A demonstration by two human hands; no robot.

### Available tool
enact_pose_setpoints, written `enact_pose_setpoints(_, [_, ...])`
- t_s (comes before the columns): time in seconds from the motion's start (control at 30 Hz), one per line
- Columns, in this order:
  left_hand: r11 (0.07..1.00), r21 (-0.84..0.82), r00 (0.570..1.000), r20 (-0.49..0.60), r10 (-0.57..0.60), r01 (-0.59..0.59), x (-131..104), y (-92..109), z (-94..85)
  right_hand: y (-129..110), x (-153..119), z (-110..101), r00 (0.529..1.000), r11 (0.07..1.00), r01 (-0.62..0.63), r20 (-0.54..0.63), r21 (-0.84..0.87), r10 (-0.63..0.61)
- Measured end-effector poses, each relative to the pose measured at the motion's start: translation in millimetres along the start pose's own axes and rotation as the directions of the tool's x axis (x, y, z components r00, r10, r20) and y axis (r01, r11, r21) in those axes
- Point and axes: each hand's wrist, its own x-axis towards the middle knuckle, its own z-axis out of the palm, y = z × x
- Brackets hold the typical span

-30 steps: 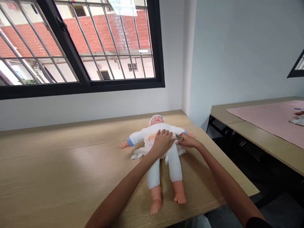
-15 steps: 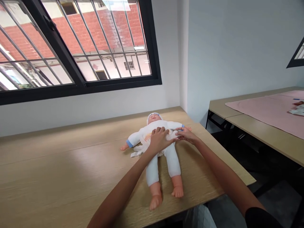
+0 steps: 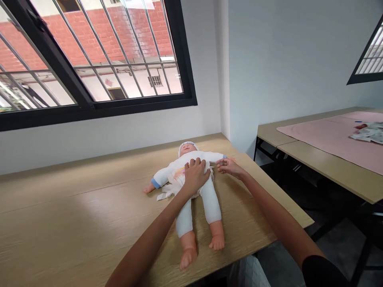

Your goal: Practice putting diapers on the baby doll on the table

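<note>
A baby doll (image 3: 211, 205) in a white suit with blue cuffs lies face up on the wooden table, its feet towards me. Around its hips is a white diaper (image 3: 176, 182), with a loose tab sticking out on the left side. My left hand (image 3: 196, 174) bears down on the diaper's front at the doll's belly, fingers curved over it and holding it there. To the right, my right hand (image 3: 229, 166) hovers beside the doll's blue cuff, fingers loosely stretched and apart from the diaper, with nothing visible in them.
The wooden table (image 3: 74, 227) runs along the wall under a barred window (image 3: 125, 52). Across a gap on the right stands another table with a pink cloth (image 3: 323, 133) and a crumpled patterned cloth (image 3: 369, 132) on it.
My right hand has come away from the diaper's right side, moving slightly up and right. My left hand stays on the diaper. The view has turned a little to the right.
</note>
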Motion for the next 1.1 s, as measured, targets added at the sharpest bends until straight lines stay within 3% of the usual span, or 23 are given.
enact_pose_setpoints(0.1, [1.000, 0.001, 0.999, -0.028, 0.015, -0.015, -0.5, -1.1, 3.7, 5.4, 2.1, 5.2, 0.988, 0.998, 0.023, 0.156, -0.052, -0.015])
enact_pose_setpoints(0.17, [1.000, 0.000, 0.999, -0.047, 0.016, -0.016, -0.9, -1.7, 5.5, 7.4, 2.6, 11.8, 0.981, 0.995, 0.071, 0.187, -0.068, -0.057])
enact_pose_setpoints(0.37, [0.999, -0.037, 0.998, -0.058, 0.007, -0.009, -1.5, -1.3, 4.5, 11.1, 3.0, 28.2, 0.949, 0.932, 0.314, 0.072, -0.180, -0.305])
enact_pose_setpoints(0.57, [0.999, -0.046, 0.999, -0.048, 0.002, -0.004, -1.4, -1.0, 2.4, 19.4, 6.7, 37.0, 0.914, 0.876, 0.368, -0.052, -0.312, -0.403])
enact_pose_setpoints(0.77, [0.998, -0.058, 0.999, -0.054, 0.001, -0.004, -1.4, -1.5, 3.4, 27.4, 11.8, 34.1, 0.917, 0.901, 0.295, -0.171, -0.319, -0.361])
enact_pose_setpoints(0.97, [0.999, -0.053, 0.999, -0.046, -0.011, 0.009, -0.6, -2.3, 3.6, 30.2, 11.0, 39.7, 0.922, 0.906, 0.315, -0.137, -0.281, -0.363])
enact_pose_setpoints(1.1, [0.998, -0.057, 0.999, -0.032, -0.022, 0.021, -0.6, -3.0, 2.7, 29.1, 10.3, 39.7, 0.906, 0.913, 0.283, -0.230, -0.292, -0.354])
